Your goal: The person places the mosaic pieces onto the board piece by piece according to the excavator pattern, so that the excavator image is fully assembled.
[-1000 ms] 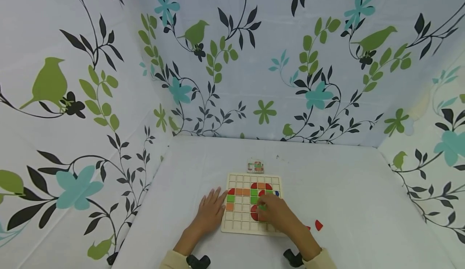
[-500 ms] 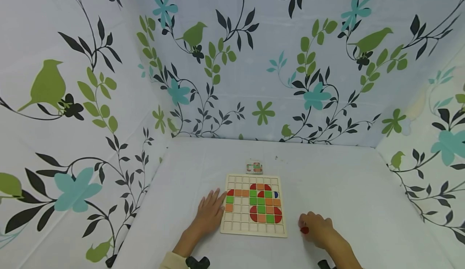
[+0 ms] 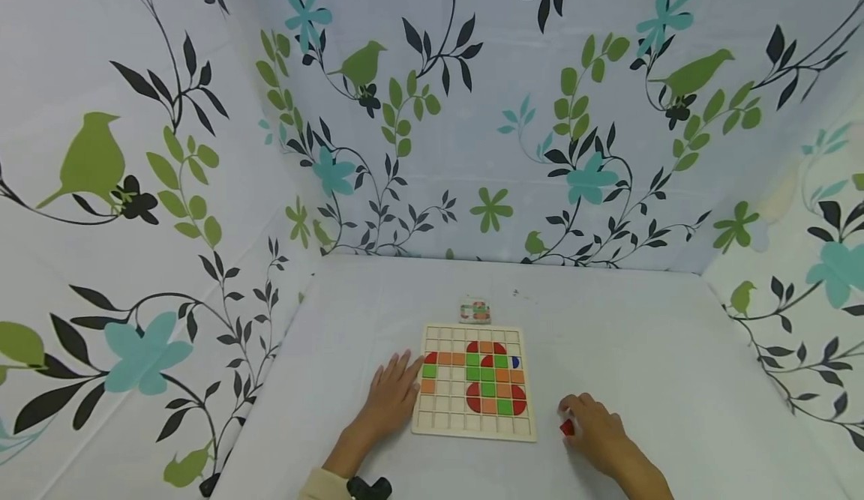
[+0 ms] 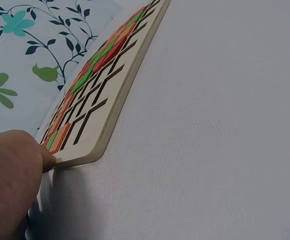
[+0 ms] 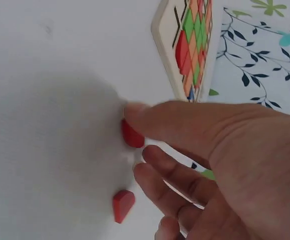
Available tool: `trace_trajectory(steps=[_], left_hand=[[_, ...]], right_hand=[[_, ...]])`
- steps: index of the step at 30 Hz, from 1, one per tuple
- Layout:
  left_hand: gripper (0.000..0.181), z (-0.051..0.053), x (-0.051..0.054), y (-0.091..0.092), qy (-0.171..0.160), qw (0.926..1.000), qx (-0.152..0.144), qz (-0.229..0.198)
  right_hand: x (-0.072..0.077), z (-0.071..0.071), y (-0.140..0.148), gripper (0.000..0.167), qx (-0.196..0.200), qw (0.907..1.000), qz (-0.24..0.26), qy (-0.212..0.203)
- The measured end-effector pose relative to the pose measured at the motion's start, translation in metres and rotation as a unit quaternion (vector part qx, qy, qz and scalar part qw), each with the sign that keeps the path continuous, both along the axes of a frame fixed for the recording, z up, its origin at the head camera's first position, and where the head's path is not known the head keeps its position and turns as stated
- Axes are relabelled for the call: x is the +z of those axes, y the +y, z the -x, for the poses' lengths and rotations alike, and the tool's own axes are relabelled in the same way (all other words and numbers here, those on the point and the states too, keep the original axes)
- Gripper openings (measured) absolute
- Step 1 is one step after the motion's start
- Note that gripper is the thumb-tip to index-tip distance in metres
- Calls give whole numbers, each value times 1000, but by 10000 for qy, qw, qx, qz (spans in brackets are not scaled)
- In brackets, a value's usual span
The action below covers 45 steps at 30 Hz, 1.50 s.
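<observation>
A wooden grid board [image 3: 445,419] lies on the table, with red, green and orange tiles set in its squares. My left hand [image 3: 389,395] rests flat at the board's left edge, fingertips touching it; in the left wrist view the thumb [image 4: 14,170] is against the board's corner. To the right of the board my right hand [image 3: 597,436] is low over the table. Its thumb and a curled finger pinch a small red rounded tile [image 5: 133,134]. A second red tile [image 5: 123,206] lies on the table under the fingers, apart from them.
A small picture card [image 3: 475,310] with coloured shapes lies just behind the board. Behind the table hangs a patterned cloth [image 3: 418,110] with leaves and birds. White cloth covers the table [image 3: 641,350] around the board.
My right hand has left the board, moved right to the red tiles and taken hold of one. More tiles now show at the board's right side. The left hand has stayed put.
</observation>
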<state>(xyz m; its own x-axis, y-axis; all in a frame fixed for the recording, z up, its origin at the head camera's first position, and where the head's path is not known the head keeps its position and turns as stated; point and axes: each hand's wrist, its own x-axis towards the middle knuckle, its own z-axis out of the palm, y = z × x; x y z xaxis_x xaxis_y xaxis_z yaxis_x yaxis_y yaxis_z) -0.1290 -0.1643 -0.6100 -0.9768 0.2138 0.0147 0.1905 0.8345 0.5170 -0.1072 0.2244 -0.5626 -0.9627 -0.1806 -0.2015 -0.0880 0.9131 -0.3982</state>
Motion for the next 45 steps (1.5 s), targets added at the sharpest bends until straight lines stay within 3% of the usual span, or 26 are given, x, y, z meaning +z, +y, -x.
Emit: trace_trajectory(steps=[5, 9, 11, 16, 20, 26, 31, 36, 41, 45], left_hand=[[52, -1, 0, 0, 0, 10000, 3, 11], [52, 1, 0, 0, -21, 10000, 14, 2], [52, 1, 0, 0, -7, 10000, 10, -14], [52, 1, 4, 0, 55, 10000, -12, -26], [52, 0, 6, 0, 45, 10000, 5, -40], [52, 0, 5, 0, 40, 10000, 7, -60], [52, -1, 2, -1, 26, 9999, 41, -88], [51, -1, -3, 0, 226, 9993, -11, -291], [51, -2, -4, 0, 249, 9994, -36, -256], [51, -2, -2, -1, 148, 9998, -7, -146]], right_hand=[[-3, 0, -1, 25, 20, 9999, 109, -26], [-5, 0, -4, 30, -293, 9984, 305, -381], [-5, -1, -4, 32, -265, 9982, 340, -414], [-4, -3, -6, 34, 162, 9993, 290, -178], [-7, -3, -7, 26, 346, 9992, 204, -30], [-13, 0, -11, 20, 203, 9993, 236, 185], [-17, 7, -18, 16, 63, 9984, 454, 331], [-17, 21, -27, 16, -59, 9959, 489, 753], [-9, 33, -47, 18, -185, 9941, 682, 825], [-1, 38, -75, 20, -54, 9913, 960, 900]])
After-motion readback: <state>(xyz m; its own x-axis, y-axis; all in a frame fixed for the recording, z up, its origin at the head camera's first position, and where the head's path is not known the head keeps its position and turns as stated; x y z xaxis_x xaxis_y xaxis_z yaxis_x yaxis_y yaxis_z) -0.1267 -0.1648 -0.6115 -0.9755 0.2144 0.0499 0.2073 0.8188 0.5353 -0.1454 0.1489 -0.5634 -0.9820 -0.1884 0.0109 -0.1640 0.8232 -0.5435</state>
